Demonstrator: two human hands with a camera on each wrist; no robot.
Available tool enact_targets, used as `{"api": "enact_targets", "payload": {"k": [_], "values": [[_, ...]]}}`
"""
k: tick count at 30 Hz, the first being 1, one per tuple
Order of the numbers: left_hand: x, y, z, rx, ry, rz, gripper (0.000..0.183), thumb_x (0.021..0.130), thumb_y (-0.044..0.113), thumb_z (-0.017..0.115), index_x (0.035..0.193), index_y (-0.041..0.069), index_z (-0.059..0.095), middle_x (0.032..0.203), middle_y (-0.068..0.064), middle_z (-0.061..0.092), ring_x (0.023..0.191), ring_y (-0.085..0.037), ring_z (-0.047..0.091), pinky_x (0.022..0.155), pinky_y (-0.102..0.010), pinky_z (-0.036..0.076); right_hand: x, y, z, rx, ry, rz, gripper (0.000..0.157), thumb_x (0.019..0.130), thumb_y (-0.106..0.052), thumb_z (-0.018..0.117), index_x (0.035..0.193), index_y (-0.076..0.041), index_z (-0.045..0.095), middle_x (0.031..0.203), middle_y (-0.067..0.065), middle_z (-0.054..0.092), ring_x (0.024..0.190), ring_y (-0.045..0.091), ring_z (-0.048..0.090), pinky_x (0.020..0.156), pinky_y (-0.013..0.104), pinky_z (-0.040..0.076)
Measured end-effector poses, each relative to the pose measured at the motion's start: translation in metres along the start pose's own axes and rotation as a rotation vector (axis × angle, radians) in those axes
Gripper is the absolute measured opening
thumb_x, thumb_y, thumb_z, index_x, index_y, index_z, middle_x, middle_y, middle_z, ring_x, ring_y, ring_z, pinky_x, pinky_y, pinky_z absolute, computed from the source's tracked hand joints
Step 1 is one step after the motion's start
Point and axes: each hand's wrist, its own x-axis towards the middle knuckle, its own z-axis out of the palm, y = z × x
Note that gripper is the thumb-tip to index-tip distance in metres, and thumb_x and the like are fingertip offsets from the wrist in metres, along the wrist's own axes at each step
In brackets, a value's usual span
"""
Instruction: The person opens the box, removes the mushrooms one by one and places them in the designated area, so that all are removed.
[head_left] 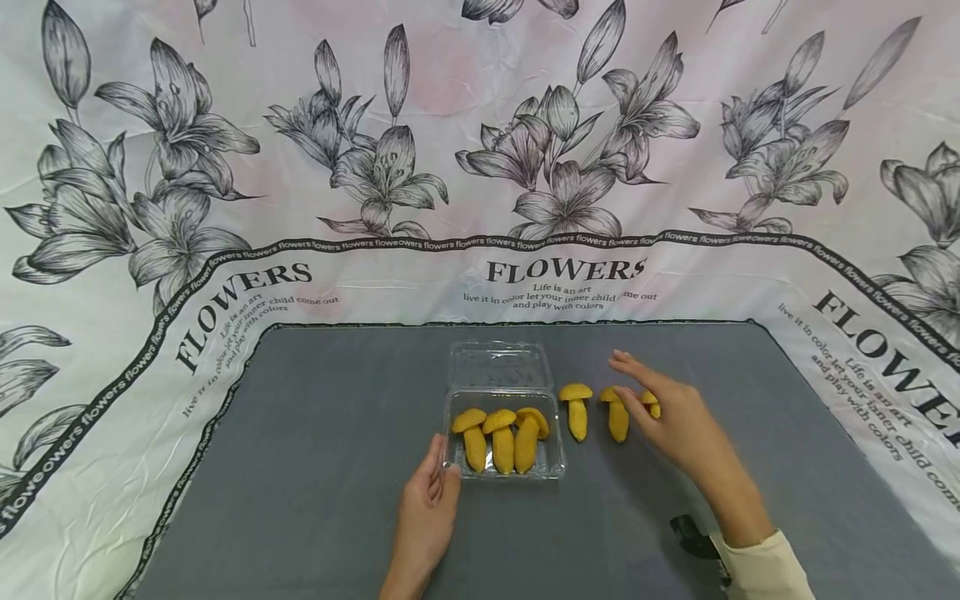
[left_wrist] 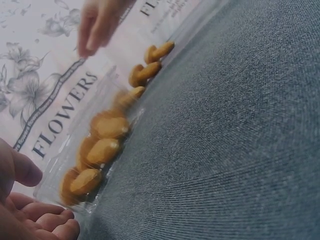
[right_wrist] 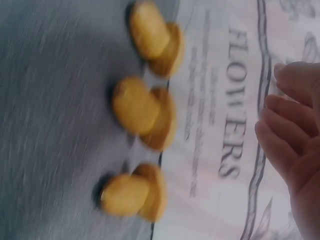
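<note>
Three yellow mushrooms (head_left: 503,450) lie side by side in a clear plastic clamshell box (head_left: 561,462), its lid (head_left: 498,367) folded back away from me. At the box's left side is my left hand (head_left: 429,508), fingers and thumb apart, right at the wall. To the right of the box, more mushrooms lie in a row on the cloth: one beside the box (head_left: 577,408), a middle one (head_left: 617,418) and a farther one (head_left: 654,407) partly behind my right hand (head_left: 678,421). That hand hovers over the row with nothing in it; the right wrist view shows three mushrooms (right_wrist: 135,105) apart from its fingers.
A grey cloth (head_left: 322,467) covers the table. Its white border and the backdrop (head_left: 420,283) carry flower drawings and printed lettering. Near the right sleeve (head_left: 765,567), a dark object (head_left: 693,537) shows at the wrist.
</note>
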Motion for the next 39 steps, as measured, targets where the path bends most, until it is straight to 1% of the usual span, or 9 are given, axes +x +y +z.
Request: {"api": "enact_targets", "payload": {"k": [3, 7, 10, 12, 16, 19, 28, 36, 39], "values": [[0.0, 0.0, 0.001, -0.003, 0.008, 0.008, 0.057, 0.107, 0.001, 0.059, 0.157, -0.013, 0.037, 0.16, -0.026, 0.043, 0.151, -0.037, 0.038, 0.119, -0.045, 0.035, 0.005, -0.014, 0.004, 0.062, -0.031, -0.015, 0.054, 0.099, -0.008, 0.076, 0.15, -0.014, 0.06, 0.158, 0.009, 0.055, 0.047, -0.004, 0.022, 0.046, 0.021, 0.039], [0.0, 0.0, 0.001, -0.011, 0.007, 0.014, 0.057, 0.107, 0.001, 0.059, 0.157, -0.013, 0.037, 0.16, -0.027, 0.042, 0.151, -0.037, 0.038, 0.119, -0.043, 0.035, 0.011, -0.031, 0.013, 0.081, -0.053, -0.064, 0.057, 0.098, -0.008, 0.077, 0.152, -0.015, 0.059, 0.161, 0.007, 0.051, 0.076, 0.0, 0.066, 0.059, 0.026, 0.056], [-0.001, 0.0, 0.001, -0.011, 0.003, 0.011, 0.057, 0.107, 0.002, 0.059, 0.157, -0.012, 0.036, 0.161, -0.026, 0.042, 0.151, -0.036, 0.037, 0.119, -0.043, 0.034, 0.016, -0.038, 0.024, 0.1, -0.067, -0.115, 0.06, 0.097, -0.007, 0.078, 0.153, -0.014, 0.058, 0.163, 0.008, 0.049, 0.083, 0.006, 0.07, 0.061, 0.023, 0.056], [-0.001, 0.0, 0.001, -0.008, 0.003, 0.01, 0.058, 0.107, 0.002, 0.059, 0.158, -0.012, 0.036, 0.161, -0.025, 0.042, 0.151, -0.036, 0.037, 0.119, -0.044, 0.034, 0.019, -0.041, 0.031, 0.128, -0.078, -0.143, 0.062, 0.097, -0.005, 0.078, 0.154, -0.012, 0.056, 0.164, 0.009, 0.048, 0.059, 0.006, 0.057, 0.05, 0.021, 0.043], [-0.001, -0.001, 0.002, -0.003, 0.002, 0.012, 0.058, 0.107, 0.003, 0.06, 0.157, -0.012, 0.036, 0.161, -0.025, 0.042, 0.151, -0.037, 0.038, 0.119, -0.045, 0.035, 0.024, -0.044, 0.043, 0.132, -0.091, -0.161, 0.065, 0.097, -0.007, 0.078, 0.157, -0.012, 0.053, 0.165, 0.01, 0.045, 0.1, 0.019, 0.075, 0.069, 0.031, 0.063], [-0.001, -0.001, 0.003, -0.003, -0.001, 0.023, 0.057, 0.107, 0.003, 0.06, 0.157, -0.013, 0.037, 0.16, -0.026, 0.043, 0.15, -0.038, 0.038, 0.119, -0.044, 0.036, 0.025, -0.047, 0.049, 0.128, -0.099, -0.166, 0.066, 0.097, -0.009, 0.079, 0.157, -0.013, 0.052, 0.165, 0.01, 0.045, 0.133, 0.029, 0.063, 0.087, 0.043, 0.064], [-0.001, -0.002, 0.001, 0.001, 0.004, 0.018, 0.057, 0.107, 0.003, 0.06, 0.157, -0.012, 0.036, 0.16, -0.026, 0.042, 0.15, -0.037, 0.04, 0.117, -0.041, 0.039, 0.03, -0.064, 0.071, 0.157, -0.212, -0.196, 0.063, 0.101, -0.012, 0.075, 0.159, -0.014, 0.05, 0.167, 0.011, 0.043, 0.073, 0.01, 0.069, 0.072, 0.034, 0.062], [-0.001, 0.001, -0.001, 0.027, -0.014, 0.008, 0.058, 0.108, 0.007, 0.06, 0.158, -0.011, 0.035, 0.161, -0.024, 0.041, 0.15, -0.036, 0.039, 0.118, -0.046, 0.039, 0.036, -0.081, 0.092, 0.154, -0.282, -0.245, 0.056, 0.103, -0.015, 0.073, 0.155, -0.011, 0.054, 0.166, 0.008, 0.044, 0.056, 0.0, 0.05, 0.06, 0.022, 0.051], [-0.002, 0.002, -0.001, 0.039, -0.021, 0.0, 0.059, 0.109, 0.008, 0.06, 0.159, -0.01, 0.035, 0.162, -0.024, 0.041, 0.15, -0.036, 0.04, 0.117, -0.047, 0.041, 0.039, -0.085, 0.098, 0.162, -0.311, -0.254, 0.053, 0.104, -0.017, 0.071, 0.155, -0.012, 0.055, 0.163, 0.009, 0.047, 0.077, 0.007, 0.07, 0.074, 0.025, 0.06]]}}
